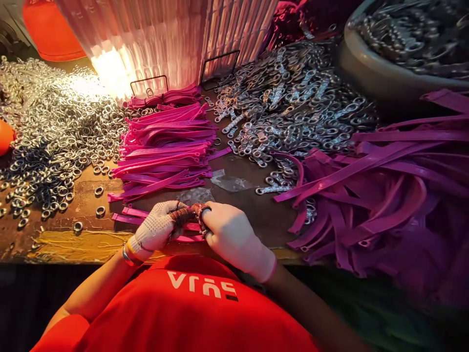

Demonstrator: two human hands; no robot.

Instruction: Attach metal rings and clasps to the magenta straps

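Near the table's front edge, my left hand (157,225) wears a white dotted work glove, its fingers closed. Close against it is my right hand (232,234), also in a white glove with fingers curled shut. Dark red-brown coverings wrap the fingertips of both where they meet. Whatever is pinched there is too small and hidden to name. Below and beside the hands lie a few pink straps (128,218). Just beyond is a stack of pink straps (164,146), laid side by side.
Loose metal rings (66,137) are heaped at left, metal clasps (286,98) at back right. More purple-pink straps (381,181) pile up on the right. A large tub (384,68) holds more metal pieces. Ribbed translucent panels (164,44) stand at the back, beside scraps of clear plastic (232,182).
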